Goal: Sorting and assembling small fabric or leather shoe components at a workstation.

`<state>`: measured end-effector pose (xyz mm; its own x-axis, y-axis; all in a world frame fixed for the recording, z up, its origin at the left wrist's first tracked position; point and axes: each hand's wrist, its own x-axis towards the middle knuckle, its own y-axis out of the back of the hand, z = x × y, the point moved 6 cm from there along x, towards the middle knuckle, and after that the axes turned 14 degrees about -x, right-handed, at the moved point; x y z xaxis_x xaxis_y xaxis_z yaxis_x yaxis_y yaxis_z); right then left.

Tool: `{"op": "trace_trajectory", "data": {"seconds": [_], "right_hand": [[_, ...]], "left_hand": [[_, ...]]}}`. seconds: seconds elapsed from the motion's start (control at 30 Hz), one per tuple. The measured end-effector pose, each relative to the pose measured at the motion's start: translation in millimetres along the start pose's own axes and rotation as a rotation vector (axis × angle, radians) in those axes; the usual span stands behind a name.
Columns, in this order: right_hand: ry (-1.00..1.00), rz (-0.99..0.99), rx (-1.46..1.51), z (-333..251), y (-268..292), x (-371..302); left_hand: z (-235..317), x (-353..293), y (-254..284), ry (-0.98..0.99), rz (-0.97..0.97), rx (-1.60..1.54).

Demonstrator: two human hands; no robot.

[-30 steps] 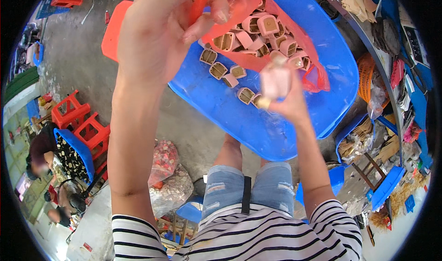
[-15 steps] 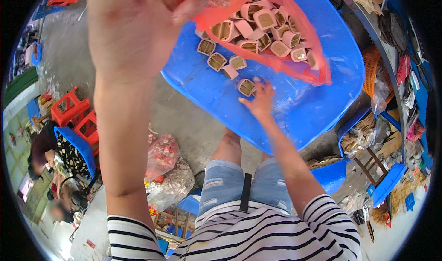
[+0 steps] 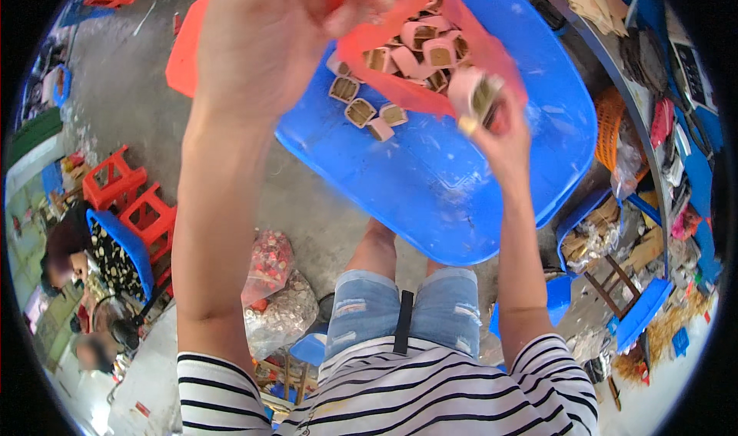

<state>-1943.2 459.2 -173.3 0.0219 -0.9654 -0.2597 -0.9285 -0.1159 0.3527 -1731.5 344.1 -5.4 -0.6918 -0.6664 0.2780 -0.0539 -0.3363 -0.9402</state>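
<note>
A thin red plastic bag lies spread on a large blue plastic surface with rounded corners. Inside are many small pink, rounded box-shaped pieces with olive hollow sides. At the bag's far left edge, my left hand is raised close to the camera, fingers closed on the red plastic. My right hand pinches one pink piece over the near edge of the bag, slightly blurred. Several loose pink pieces rest on the blue surface to the left of the bag.
Left of my arm stand red stools and a blue container of dark pieces near other people. Filled clear bags sit on the floor by my legs. At right are an orange basket, a blue stool and cluttered shelving.
My right hand has picked up the single pink piece from the blue surface and moved up and right to the bag. My left hand has shifted slightly right, still on the bag.
</note>
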Motion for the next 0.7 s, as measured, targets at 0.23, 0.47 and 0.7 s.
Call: {"op": "trace_trajectory", "data": {"seconds": [0.23,0.47,0.7], "right_hand": [[0.020,-0.293,-0.469,16,-122,-31],[-0.006,-0.009,-1.082,113,-186,30],[-0.236,-0.378,0.179,143,-121,-52]], "left_hand": [[22,-9,-6,-0.266,0.509,1.006],[21,-13,-9,-0.382,0.263,0.996],[19,-20,-5,-0.241,0.319,0.839]]}}
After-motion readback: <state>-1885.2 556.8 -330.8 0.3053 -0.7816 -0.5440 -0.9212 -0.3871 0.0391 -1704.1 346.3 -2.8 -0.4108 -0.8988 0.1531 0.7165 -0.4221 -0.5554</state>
